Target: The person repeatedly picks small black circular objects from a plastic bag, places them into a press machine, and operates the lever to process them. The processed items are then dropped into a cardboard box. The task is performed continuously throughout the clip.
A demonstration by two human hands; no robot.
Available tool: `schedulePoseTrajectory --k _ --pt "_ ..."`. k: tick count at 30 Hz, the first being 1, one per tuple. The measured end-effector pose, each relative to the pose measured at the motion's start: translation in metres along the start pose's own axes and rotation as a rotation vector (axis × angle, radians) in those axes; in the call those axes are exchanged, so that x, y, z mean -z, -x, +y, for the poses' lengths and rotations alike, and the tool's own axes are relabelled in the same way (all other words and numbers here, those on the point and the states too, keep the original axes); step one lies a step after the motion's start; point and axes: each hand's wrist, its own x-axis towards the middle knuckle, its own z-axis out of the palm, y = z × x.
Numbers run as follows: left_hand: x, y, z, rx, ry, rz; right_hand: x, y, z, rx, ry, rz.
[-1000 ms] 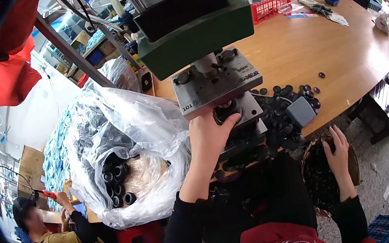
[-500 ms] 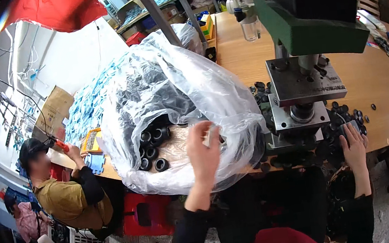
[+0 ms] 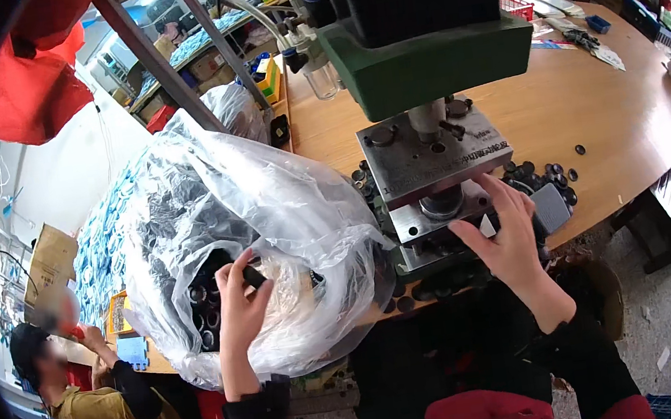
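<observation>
Standing at the near edge of the wooden surface (image 3: 594,116), bare room stretching to the right past the green press (image 3: 426,62). Reaching the left hand (image 3: 240,307) into the clear plastic bag (image 3: 244,221), fingers closing on a black ring-shaped part (image 3: 253,276). Resting the right hand (image 3: 509,237), fingers spread wide, against the press's lower steel plate (image 3: 439,221), small black parts (image 3: 543,174) lying just beside.
</observation>
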Motion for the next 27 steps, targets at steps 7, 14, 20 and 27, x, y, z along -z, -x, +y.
schedulePoseTrajectory --k 7,14,20,27 --pt "-0.056 0.028 0.112 0.051 0.474 -0.271 -0.030 -0.033 -0.016 -0.035 0.063 -0.039" --pt "-0.119 -0.002 0.154 -0.026 0.345 -0.246 0.026 0.017 0.023 -0.183 -0.201 0.093" --pt "-0.164 -0.037 0.155 -0.043 0.211 -0.206 0.102 0.172 0.140 -0.640 0.236 -0.056" --pt "-0.180 -0.050 0.169 -0.276 -0.069 -0.096 0.133 0.222 0.175 -0.695 0.419 -0.152"
